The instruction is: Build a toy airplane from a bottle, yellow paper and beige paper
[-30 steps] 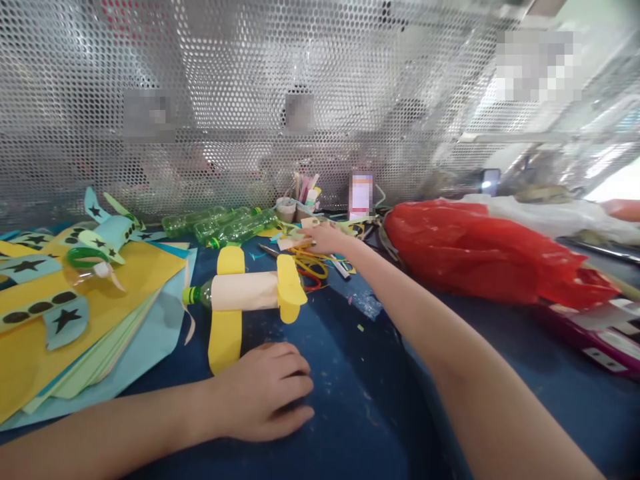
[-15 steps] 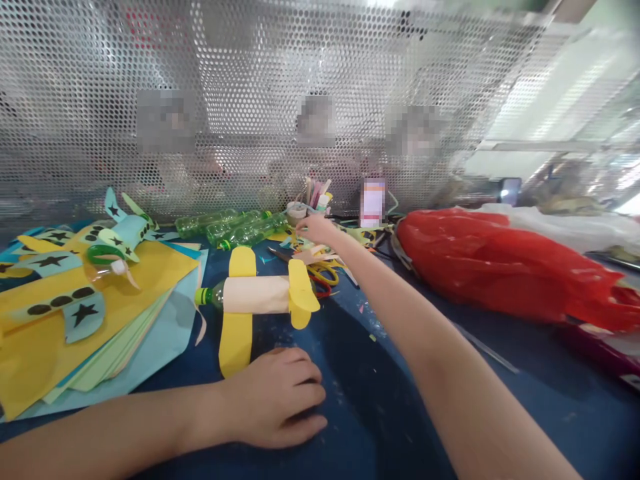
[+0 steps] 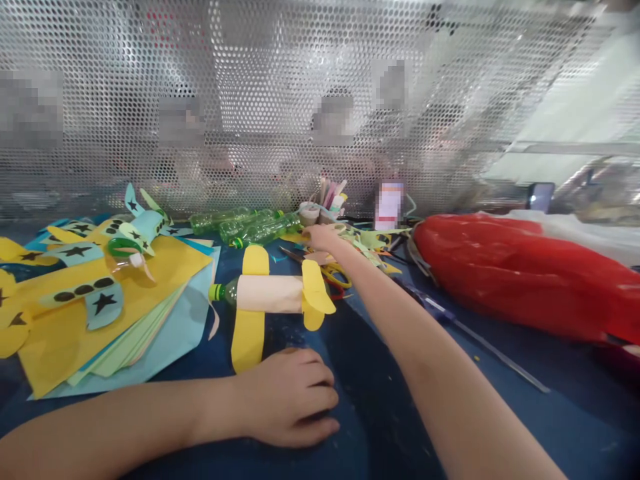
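Observation:
My left hand lies palm down on the blue table, fingers a little apart and holding nothing. Just beyond it is a toy plane made from a bottle, wrapped in pale paper, with yellow paper wings and tail and a green cap; the hand is close to its near wing. My right hand reaches far across the table to the paper scraps, beside small cups. Its fingers are bent together and downward; what they hold, if anything, is hidden. Scissors with yellow and red handles lie below that wrist.
Green plastic bottles lie at the back. To the left, finished paper planes rest on coloured paper sheets. A red plastic bag and a glue gun with a glue stick are on the right. A perforated metal screen stands behind.
The view has turned slightly left, so things appear shifted right. My right hand has dipped slightly among the scraps; my left hand rests as before.

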`<action>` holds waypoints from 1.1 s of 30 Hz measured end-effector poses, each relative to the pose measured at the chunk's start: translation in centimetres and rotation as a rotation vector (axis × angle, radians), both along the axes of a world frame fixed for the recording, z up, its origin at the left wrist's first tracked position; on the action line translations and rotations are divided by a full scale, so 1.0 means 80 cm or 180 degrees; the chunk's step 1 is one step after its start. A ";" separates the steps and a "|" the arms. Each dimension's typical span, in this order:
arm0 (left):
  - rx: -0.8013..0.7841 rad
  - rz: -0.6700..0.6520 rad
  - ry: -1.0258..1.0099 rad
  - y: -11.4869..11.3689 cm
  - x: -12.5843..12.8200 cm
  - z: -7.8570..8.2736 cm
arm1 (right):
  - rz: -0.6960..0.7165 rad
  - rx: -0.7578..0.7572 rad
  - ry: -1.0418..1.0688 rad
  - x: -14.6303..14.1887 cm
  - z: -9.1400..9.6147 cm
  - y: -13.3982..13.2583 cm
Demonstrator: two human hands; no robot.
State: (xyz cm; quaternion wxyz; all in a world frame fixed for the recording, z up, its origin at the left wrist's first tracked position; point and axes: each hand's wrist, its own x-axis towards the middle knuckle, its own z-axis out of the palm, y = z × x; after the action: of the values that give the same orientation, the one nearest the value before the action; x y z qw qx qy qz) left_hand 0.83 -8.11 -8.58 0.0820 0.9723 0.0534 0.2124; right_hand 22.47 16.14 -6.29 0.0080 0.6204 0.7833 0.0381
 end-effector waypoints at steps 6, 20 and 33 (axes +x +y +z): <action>-0.0011 -0.0009 0.0037 0.000 0.000 0.000 | -0.0344 -0.0326 -0.0010 -0.002 0.012 -0.006; -0.0116 -0.0038 -0.0061 0.000 0.000 -0.001 | -0.0010 -0.0007 0.1064 0.045 0.061 -0.048; -0.0093 -0.0031 -0.0183 -0.001 0.001 0.000 | -0.0786 0.0665 0.1308 0.061 0.048 -0.047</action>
State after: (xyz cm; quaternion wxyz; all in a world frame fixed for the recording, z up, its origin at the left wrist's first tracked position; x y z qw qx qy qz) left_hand 0.87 -8.20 -8.55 0.0987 0.9647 0.0493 0.2391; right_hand 27.39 12.42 -2.48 -0.2107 0.7035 0.6787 -0.0092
